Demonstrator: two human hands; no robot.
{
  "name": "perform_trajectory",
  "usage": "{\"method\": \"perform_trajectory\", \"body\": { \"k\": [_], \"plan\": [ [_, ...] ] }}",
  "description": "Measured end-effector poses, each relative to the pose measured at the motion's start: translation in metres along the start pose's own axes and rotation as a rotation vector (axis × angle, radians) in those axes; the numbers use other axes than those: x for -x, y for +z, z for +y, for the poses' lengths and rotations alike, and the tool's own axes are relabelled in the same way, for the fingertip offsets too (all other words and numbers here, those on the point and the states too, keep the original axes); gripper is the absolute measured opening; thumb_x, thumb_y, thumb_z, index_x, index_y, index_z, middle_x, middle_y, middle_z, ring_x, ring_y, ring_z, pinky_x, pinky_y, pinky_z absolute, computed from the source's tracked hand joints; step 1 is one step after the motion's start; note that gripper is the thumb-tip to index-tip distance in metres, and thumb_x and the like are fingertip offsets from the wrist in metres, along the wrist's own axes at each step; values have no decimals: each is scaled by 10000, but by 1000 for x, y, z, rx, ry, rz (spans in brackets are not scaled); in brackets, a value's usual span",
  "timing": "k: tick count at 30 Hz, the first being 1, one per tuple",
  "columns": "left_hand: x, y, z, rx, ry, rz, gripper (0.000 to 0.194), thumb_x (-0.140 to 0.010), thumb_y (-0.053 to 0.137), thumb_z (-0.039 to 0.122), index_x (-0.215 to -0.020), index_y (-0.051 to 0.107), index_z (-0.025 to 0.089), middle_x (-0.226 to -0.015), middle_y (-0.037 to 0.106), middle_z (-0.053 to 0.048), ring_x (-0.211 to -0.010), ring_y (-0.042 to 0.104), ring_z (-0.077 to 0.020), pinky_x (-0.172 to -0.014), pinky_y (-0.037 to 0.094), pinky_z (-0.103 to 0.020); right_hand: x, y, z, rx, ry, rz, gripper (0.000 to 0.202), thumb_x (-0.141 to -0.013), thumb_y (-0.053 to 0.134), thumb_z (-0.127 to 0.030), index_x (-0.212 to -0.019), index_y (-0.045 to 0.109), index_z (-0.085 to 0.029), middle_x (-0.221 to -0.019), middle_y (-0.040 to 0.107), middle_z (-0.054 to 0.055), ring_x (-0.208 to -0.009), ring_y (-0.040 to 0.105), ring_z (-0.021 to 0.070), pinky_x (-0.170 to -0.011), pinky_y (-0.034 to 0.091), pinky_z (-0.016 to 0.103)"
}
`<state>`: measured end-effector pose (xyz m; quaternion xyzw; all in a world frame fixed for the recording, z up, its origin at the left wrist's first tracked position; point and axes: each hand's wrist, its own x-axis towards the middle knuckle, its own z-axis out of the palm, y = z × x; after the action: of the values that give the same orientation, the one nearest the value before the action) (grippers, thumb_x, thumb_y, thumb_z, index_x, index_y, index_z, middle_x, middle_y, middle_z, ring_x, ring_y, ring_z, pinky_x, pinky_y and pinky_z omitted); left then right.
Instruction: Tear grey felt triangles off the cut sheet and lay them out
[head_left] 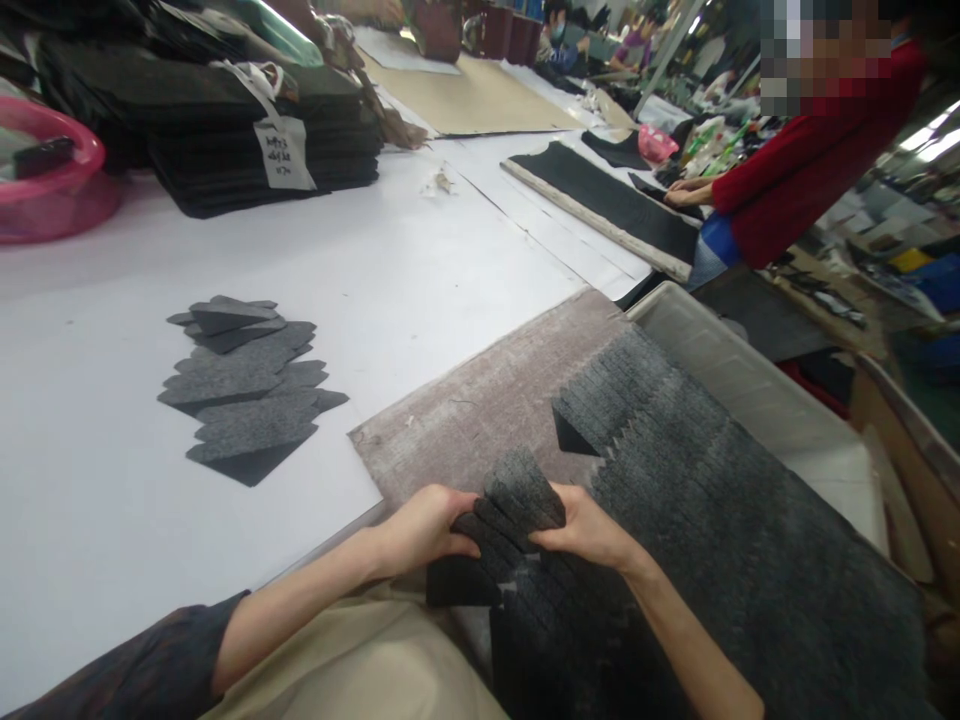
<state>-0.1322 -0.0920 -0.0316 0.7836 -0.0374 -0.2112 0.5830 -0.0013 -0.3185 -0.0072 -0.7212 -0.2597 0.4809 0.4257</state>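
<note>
A small bundle of dark grey fabric strips (517, 490) is bent up between my hands. My left hand (435, 525) pinches its left end, thumb below and fingers above. At the other end, my right hand (589, 525) has thumb and fingers closed on the same strips. Beneath and to the right spreads a large dark grey sheet of cut fabric (720, 510), marked by rows of close-set strips. It lies on a worn brownish board (480, 390). Several grey cut pieces with pointed ends (247, 390) lie in loose piles on the white table (375, 270) at the left.
A tall stack of black fabric (262, 130) with a paper tag stands at the back left, beside a pink basin (52, 180). A pale plastic bin (795, 400) borders the board's right side. A co-worker in red (810, 160) handles dark fabric at the far right.
</note>
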Motion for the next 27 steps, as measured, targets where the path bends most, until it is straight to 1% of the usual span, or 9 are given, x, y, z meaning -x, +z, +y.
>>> {"method": "perform_trajectory", "body": {
  "k": [2,5,8,11,14,17,21,24,27],
  "plan": [
    [-2,1,-3,129,23,-17,283,-768,750,265,-1037,696,199,-1033,724,-5,-963,661,-222,-811,495,-236,1,1,-3,-90,39,-3,289,-655,769,-210,-896,630,-132,-789,588,-28,-717,519,105,-655,423,199],
    [-4,1,-7,227,41,-40,294,-760,757,279,-1031,712,174,-992,729,-7,-942,663,-224,-799,504,-238,1,0,-6,-152,76,-22,332,-636,797,-225,-913,642,-127,-807,618,-19,-725,543,110,-672,445,208],
    [-7,2,-12,266,51,-56,291,-757,756,313,-995,724,148,-915,725,-13,-863,656,-207,-718,499,-216,-1,-1,-6,-138,92,-42,358,-634,813,-234,-940,660,-128,-850,655,-6,-762,577,125,-713,468,221],
    [-8,3,-17,270,70,-35,288,-713,787,340,-899,732,126,-801,700,-6,-747,621,-166,-622,459,-183,-2,-3,-5,-145,119,-53,407,-633,834,-264,-983,674,-133,-897,687,10,-808,614,152,-758,493,246],
    [-8,4,-19,324,84,-15,312,-670,814,364,-863,732,133,-758,679,6,-675,577,-131,-580,433,-169,-4,-6,-5,-165,144,-116,436,-659,832,-287,-1039,678,-140,-950,705,25,-864,639,175,-798,506,266],
    [-8,7,-19,394,39,-19,389,-632,842,426,-878,738,144,-729,665,11,-624,553,-118,-562,440,-177,-5,-8,-10,-162,143,-176,431,-674,825,-276,-1063,685,-152,-975,712,20,-886,645,174,-805,504,256],
    [-6,11,-19,482,-61,-25,506,-530,894,486,-883,742,156,-683,641,21,-576,531,-110,-525,442,-179,-7,-8,-21,-141,134,-214,434,-676,821,-263,-1079,693,-163,-1003,716,17,-896,648,173,-805,503,249],
    [-3,7,-21,541,-107,-13,510,-505,905,474,-870,742,158,-661,627,27,-546,516,-100,-471,413,-166,-13,-8,-28,-132,134,-229,427,-676,820,-264,-1072,698,-161,-999,721,21,-916,650,180,-825,502,251],
    [1,0,-20,573,-72,-15,487,-505,909,459,-849,745,155,-670,640,22,-559,529,-101,-502,443,-172,-22,-9,-29,-139,137,-254,435,-668,827,-244,-1076,699,-163,-999,722,21,-915,654,174,-828,506,246]
  ]
}}
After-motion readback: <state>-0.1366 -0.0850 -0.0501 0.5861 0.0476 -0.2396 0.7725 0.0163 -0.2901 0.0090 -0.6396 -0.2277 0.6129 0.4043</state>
